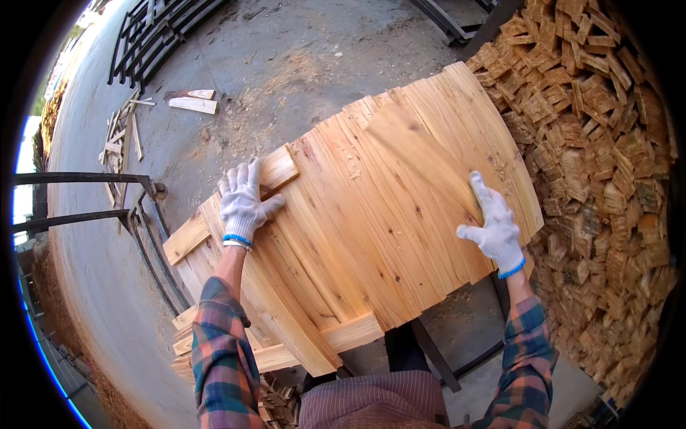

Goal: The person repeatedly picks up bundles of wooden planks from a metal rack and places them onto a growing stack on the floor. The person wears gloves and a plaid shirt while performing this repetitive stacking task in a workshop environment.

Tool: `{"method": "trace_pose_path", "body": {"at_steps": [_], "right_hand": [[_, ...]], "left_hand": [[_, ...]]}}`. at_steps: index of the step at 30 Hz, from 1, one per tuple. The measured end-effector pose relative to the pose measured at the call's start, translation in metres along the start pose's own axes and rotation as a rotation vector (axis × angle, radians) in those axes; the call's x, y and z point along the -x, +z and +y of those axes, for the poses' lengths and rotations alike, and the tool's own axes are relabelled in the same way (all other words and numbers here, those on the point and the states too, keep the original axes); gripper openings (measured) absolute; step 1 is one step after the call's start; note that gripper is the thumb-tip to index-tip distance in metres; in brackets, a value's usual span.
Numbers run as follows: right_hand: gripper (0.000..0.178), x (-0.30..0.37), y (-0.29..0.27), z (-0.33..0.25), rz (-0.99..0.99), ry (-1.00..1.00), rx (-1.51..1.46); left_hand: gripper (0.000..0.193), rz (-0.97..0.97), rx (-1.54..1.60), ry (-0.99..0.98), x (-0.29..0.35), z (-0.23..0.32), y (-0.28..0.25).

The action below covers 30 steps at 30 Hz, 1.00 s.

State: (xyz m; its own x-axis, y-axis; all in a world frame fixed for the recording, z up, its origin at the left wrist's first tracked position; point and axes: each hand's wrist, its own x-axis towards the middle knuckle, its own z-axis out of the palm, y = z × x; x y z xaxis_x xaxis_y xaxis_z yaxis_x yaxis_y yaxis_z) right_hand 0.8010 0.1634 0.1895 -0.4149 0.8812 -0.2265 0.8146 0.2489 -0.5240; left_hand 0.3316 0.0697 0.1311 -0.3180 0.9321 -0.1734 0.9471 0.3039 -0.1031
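A row of long, pale wooden boards [386, 243] lies side by side in front of me. My left hand [244, 202], in a white knit glove with a blue cuff, rests palm down with fingers spread, near a wooden crosspiece [279, 170] and the upper part of a raised board [286, 307]. My right hand [493, 223], gloved the same way, has its fingers stretched and thumb apart. Beside it a motion-blurred board [421, 154] lies slantwise over the others; whether the hand touches it I cannot tell. A second crosspiece [354, 333] shows at the near edge.
Small wood blocks [586, 200] are heaped along the right. A dark metal frame [143, 207] stands at the left, with wood scraps [118, 146] behind it. Dark metal racks [161, 36] stand at the far left. Offcuts [193, 104] and sawdust lie on the concrete floor [236, 64].
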Motion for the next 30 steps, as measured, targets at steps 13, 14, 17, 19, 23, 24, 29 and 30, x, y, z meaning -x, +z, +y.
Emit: {"method": "trace_pose_path", "body": {"at_steps": [13,14,17,19,23,24,29,30], "right_hand": [[0.055,-0.281,0.039,-0.055,-0.114,-0.637,0.73],[0.052,-0.286,0.048,-0.057,-0.163,-0.606,0.664],[0.06,-0.284,0.061,-0.052,-0.057,-0.547,0.477],[0.064,-0.286,0.06,-0.059,-0.108,-0.51,0.511],[0.069,-0.285,0.068,-0.073,-0.082,-0.533,0.562],[0.065,-0.28,0.068,-0.062,-0.02,-0.553,0.619],[0.065,-0.231,0.097,-0.107,0.116,-0.379,0.637],[0.071,-0.205,0.109,-0.115,0.075,-0.296,0.416]], "left_hand": [[0.109,0.082,0.107,-0.103,-0.027,0.025,0.024],[0.11,0.072,0.136,-0.117,-0.027,0.024,0.027],[0.112,0.146,0.151,-0.093,-0.02,0.02,0.034],[0.111,0.144,0.15,-0.095,-0.019,0.016,0.033],[0.109,0.072,0.144,-0.147,-0.02,0.008,0.034],[0.107,0.056,0.185,-0.111,-0.028,0.017,0.034],[0.099,0.201,0.653,-0.051,-0.004,-0.038,0.012],[0.097,0.293,0.874,-0.06,0.013,-0.05,-0.005]]}}
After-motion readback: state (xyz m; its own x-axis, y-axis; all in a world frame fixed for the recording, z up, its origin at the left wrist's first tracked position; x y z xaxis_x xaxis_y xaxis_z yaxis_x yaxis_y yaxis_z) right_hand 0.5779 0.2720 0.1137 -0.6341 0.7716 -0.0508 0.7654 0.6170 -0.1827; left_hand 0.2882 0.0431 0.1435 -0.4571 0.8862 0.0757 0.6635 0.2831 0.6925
